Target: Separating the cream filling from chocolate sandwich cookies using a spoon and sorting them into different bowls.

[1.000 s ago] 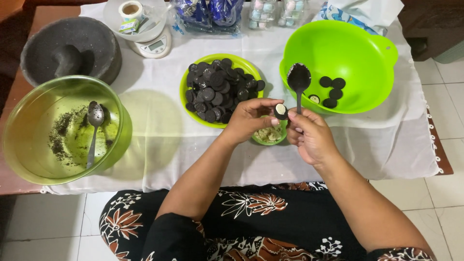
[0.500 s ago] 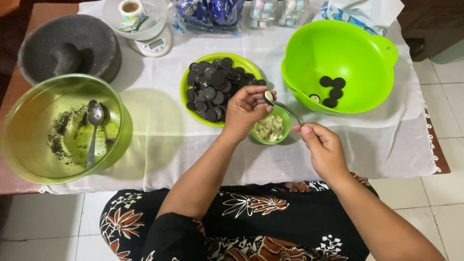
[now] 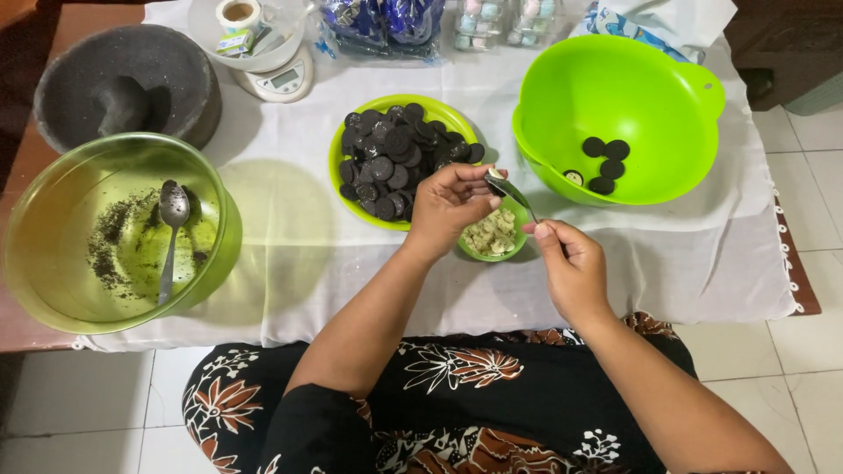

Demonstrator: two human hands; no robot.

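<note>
The left hand (image 3: 448, 204) hovered over the small green cup (image 3: 493, 235) of pale cream filling, its fingers (image 3: 479, 180) curled narrowly around a dark cookie half, most of it hidden in the grip. The right hand (image 3: 569, 263) pinched the handle of a small metal spoon (image 3: 512, 193) between thumb and forefinger, and the spoon's tip met the cookie piece just above the cup (a smear of white showed there).

Just beside the left hand, a green plate (image 3: 439, 112) was heaped with dark round cookies (image 3: 391, 158). To the right stood a large bright green bowl (image 3: 632, 96) with a few cookie halves (image 3: 606, 167) lying inside it. On the far left of the counter (image 3: 281, 228), covered by a white cloth, a translucent green bowl (image 3: 53, 237) held dark crumbs and a larger spoon (image 3: 170, 233). Behind it sat a grey stone mortar (image 3: 123, 88), and a small white kitchen scale (image 3: 281, 79) stood near the back edge.
</note>
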